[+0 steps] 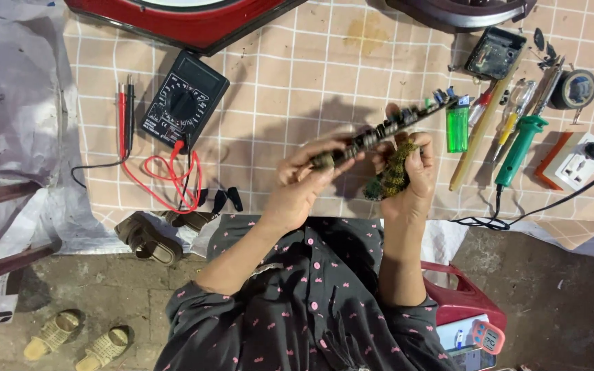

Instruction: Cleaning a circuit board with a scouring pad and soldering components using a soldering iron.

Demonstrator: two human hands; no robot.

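Fingers of left hand and right hand clamp a long, component-studded circuit board.

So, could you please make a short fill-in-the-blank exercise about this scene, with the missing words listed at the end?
1. Both hands, the left hand and the right hand, hold a long circuit ____ above the checked cloth.
2. The multimeter has one black lead and one ____ lead.
3. The lighter near the board is ____.
4. The soldering iron has a ____ handle.

Missing words: board; red; green; green
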